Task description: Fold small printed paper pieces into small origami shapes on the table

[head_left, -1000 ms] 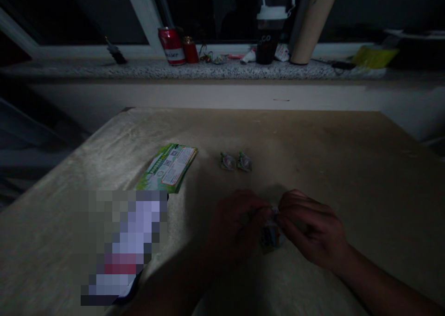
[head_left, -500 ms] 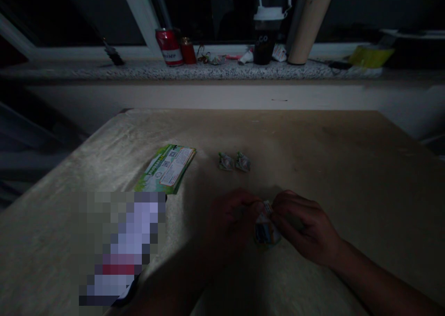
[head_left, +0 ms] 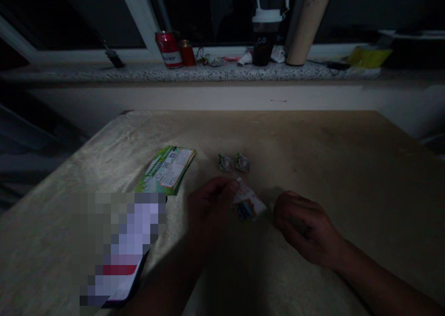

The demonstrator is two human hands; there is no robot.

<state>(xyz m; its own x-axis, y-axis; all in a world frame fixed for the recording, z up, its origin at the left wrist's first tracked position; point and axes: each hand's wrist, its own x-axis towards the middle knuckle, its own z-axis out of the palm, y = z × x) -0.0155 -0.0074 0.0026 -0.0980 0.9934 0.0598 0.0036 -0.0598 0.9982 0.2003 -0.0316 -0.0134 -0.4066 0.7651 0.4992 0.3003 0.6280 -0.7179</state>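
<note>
My left hand [head_left: 212, 209] pinches a small printed paper piece [head_left: 253, 199] by its upper left corner, thumb over it. White with orange print and a dark blue picture, the piece is held at a slant above the table. To its right, apart from it, my right hand [head_left: 302, 225] is closed with its fingers curled together; whatever they hold, if anything, is hidden. Beyond the left hand, two small crumpled or folded green-and-white bits lie side by side, a left bit [head_left: 225, 162] and a right bit [head_left: 242, 162].
A stack of green printed leaflets [head_left: 168, 167] lies at the left of the table [head_left: 330, 154]. Nearer stands out a blurred phone-like device [head_left: 130, 242]. On the windowsill [head_left: 208, 72] are a red can [head_left: 168, 49], a lidded cup [head_left: 263, 40] and a cardboard tube [head_left: 309, 28].
My left hand has moved left and away with the printed paper piece. The right hand has let go of the piece and stays nearly where it was.
</note>
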